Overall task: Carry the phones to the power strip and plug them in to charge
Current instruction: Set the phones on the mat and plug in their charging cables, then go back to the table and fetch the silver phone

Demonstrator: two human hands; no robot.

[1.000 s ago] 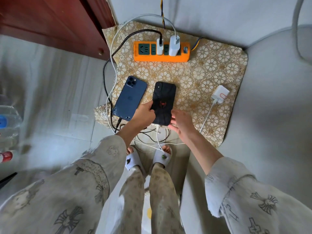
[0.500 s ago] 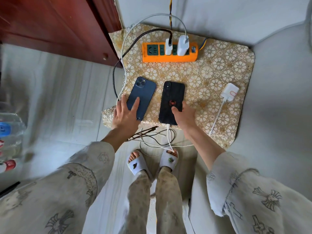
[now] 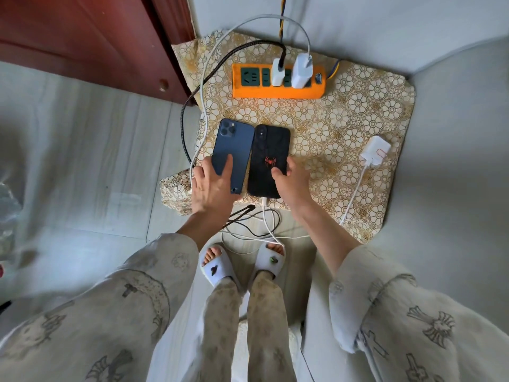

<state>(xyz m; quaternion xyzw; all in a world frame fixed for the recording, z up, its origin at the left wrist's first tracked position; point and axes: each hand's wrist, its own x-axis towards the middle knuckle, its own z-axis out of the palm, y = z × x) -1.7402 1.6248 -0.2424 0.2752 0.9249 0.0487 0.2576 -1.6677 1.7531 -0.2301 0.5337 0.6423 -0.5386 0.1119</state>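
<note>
Working from the left, the black braided cable (image 3: 190,106) and a white cable (image 3: 202,86) are running down past the outer side of the left hand (image 3: 213,186), and the braided cable's free plug (image 3: 249,208) is lying loose just below that hand, not in any phone. The left hand is resting on the blue phone (image 3: 232,151), thumb flat across its back and fingers spread along its far edge, pressing more than gripping. The blue phone is lying face down on the floral cushion (image 3: 344,128), its long edge touching the black phone (image 3: 271,158) beside it. The right hand (image 3: 292,179) is curling around the black phone's lower right edge, thumb on the back near the red spider mark. A white charging cable (image 3: 265,213) is sitting in this phone's bottom port. Beyond both hands, the orange power strip (image 3: 276,91) is holding two white adapters (image 3: 301,68). To the right of the right hand, a spare white charger (image 3: 376,151) is lying unplugged. Judging by this, the black phone is connected; the blue one is probably still awaiting its plug.
</note>
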